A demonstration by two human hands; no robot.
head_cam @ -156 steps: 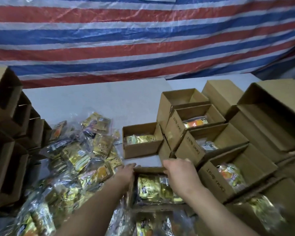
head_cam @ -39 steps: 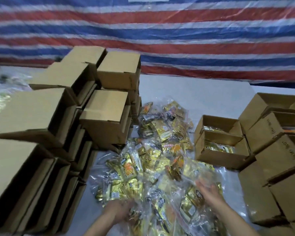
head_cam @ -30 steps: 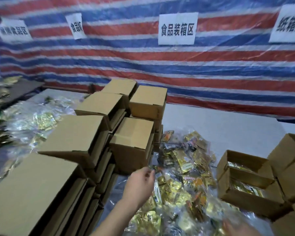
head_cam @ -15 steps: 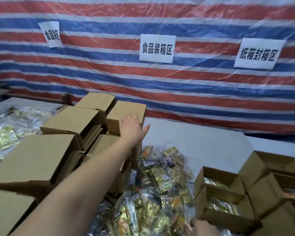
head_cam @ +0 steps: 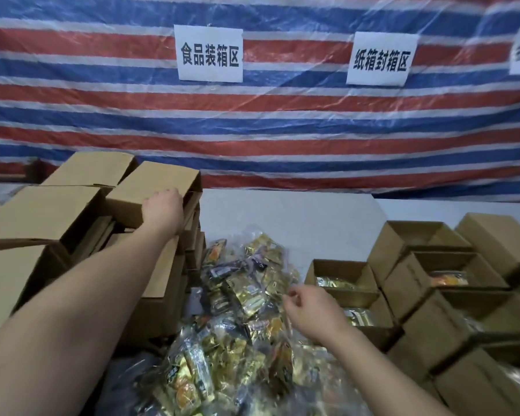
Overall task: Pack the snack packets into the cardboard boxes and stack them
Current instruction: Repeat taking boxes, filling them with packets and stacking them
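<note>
- Two bare hands work at a white table (head_cam: 297, 217) in front of a red, white and blue striped tarp (head_cam: 282, 121) that carries paper signs.
- The left hand (head_cam: 162, 209) reaches forward and to the left, fingers curled over the near right edge of the top cardboard box (head_cam: 153, 187) on a stack of empty boxes (head_cam: 72, 223). It grips that box.
- That box lies on its side; its long axis appears to run from near left to far right, and its open mouth points right, toward the middle of the table.
- The right hand (head_cam: 309, 310) hangs low over a pile of snack packets (head_cam: 240, 310) with fingers loosely curled. Whether thumb and forefinger pinch a clear wrapper I cannot tell.
- The packets, gold and orange in clear film, lie heaped between the two forearms, close to the body, pointing every way with no common axis.
- On the right, open-topped boxes (head_cam: 433, 283) stand in rows, mouths up, several already holding packets. The nearest two (head_cam: 348, 292) sit just beside the pile, next to the right hand.
- The relation that matters: the gripped box is up and left of the pile, while the packets lie below it to the right, nearer the right hand.
- My judgement: the box must come down toward the pile and be turned mouth up before filling. The left hand is the one on it.
- Lifting it carelessly could disturb the boxes stacked beneath.
</note>
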